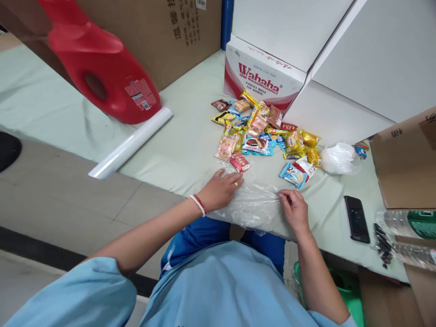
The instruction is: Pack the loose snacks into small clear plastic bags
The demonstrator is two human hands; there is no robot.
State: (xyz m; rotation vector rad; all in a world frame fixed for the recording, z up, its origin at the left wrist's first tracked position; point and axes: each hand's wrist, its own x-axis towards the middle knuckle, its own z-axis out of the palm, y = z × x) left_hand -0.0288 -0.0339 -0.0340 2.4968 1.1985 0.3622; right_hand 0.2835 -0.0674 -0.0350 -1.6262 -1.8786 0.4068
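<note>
A clear plastic bag (pixel 255 206) lies flat and crinkled at the table's front edge, close to my body. My left hand (pixel 221 190) rests on its left side, palm down with the fingers stretched out. At the bag's right end, my right hand (pixel 295 210) pinches the plastic between thumb and fingers. Just past my left fingertips is a small red snack packet (pixel 240 162). A light blue snack packet (pixel 293 175) lies beyond my right hand, partly over a red and white one. Behind them spreads a pile of wrapped snacks (pixel 256 144).
A white Wahaba-style carton (pixel 265 72) and white boxes stand behind the snacks. A bundled white plastic bag (pixel 340 159), a phone (pixel 356 219) and plastic bottles (pixel 405 223) are on the right. Leftward are a red jug (pixel 112 77) and a white roll (pixel 132 143).
</note>
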